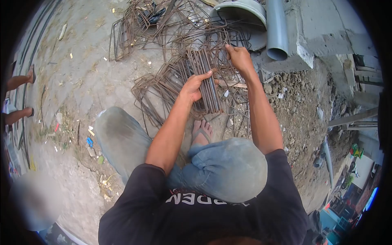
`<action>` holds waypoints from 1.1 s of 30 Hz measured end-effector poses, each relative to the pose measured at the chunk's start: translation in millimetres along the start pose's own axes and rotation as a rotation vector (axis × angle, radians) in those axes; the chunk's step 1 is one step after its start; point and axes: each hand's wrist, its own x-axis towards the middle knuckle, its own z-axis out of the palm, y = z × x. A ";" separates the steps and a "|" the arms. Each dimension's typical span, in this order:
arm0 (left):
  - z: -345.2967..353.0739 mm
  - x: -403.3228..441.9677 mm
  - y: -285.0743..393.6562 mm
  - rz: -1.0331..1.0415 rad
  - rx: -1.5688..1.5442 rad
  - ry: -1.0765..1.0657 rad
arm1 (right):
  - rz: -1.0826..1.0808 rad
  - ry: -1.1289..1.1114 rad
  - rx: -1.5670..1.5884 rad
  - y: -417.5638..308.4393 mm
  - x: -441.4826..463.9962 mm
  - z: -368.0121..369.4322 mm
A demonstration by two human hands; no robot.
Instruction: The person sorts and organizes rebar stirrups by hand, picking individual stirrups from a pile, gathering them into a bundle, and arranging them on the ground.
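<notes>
My left hand [196, 85] grips a bundle of bent rebar stirrups [209, 96], its thumb lying across the upright bars. The bundle stands above my sandalled foot. Up and to the right, my right hand [237, 55] is closed at the edge of a thin bent rod of the tangled stirrups [220, 38], thumb raised; what its fingers hold is partly hidden. More loose rusty stirrups [157, 92] lie left of the bundle and behind it.
A grey pipe [277, 30] and an upturned round basin [241, 12] are at the top right, beside concrete blocks [326, 26]. Rubble [302, 106] lies to the right. Another person's legs [18, 82] show at the far left, near long dark bars [25, 102].
</notes>
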 end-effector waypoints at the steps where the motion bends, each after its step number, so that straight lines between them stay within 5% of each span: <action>1: -0.5 1.7 -0.6 -0.007 -0.006 0.002 | -0.006 0.005 -0.014 -1.0 -6.5 0.7; 13: 10.3 -5.9 -9.3 0.097 0.041 0.009 | 0.150 0.181 -0.229 -14.3 45.4 -6.4; 20: -4.6 -26.6 8.9 0.042 0.011 0.025 | -0.211 0.138 -0.236 -36.8 -23.2 -62.3; 26: -16.5 -69.4 41.3 0.141 0.135 0.151 | -0.827 0.273 -0.603 -51.2 -94.1 -93.0; 30: -15.7 -105.8 63.2 0.238 0.131 0.168 | -0.879 0.365 -0.769 -90.8 -117.0 -92.8; 33: -20.8 -128.3 76.1 0.305 0.080 0.172 | -0.845 0.046 -0.600 -107.1 -131.9 -71.0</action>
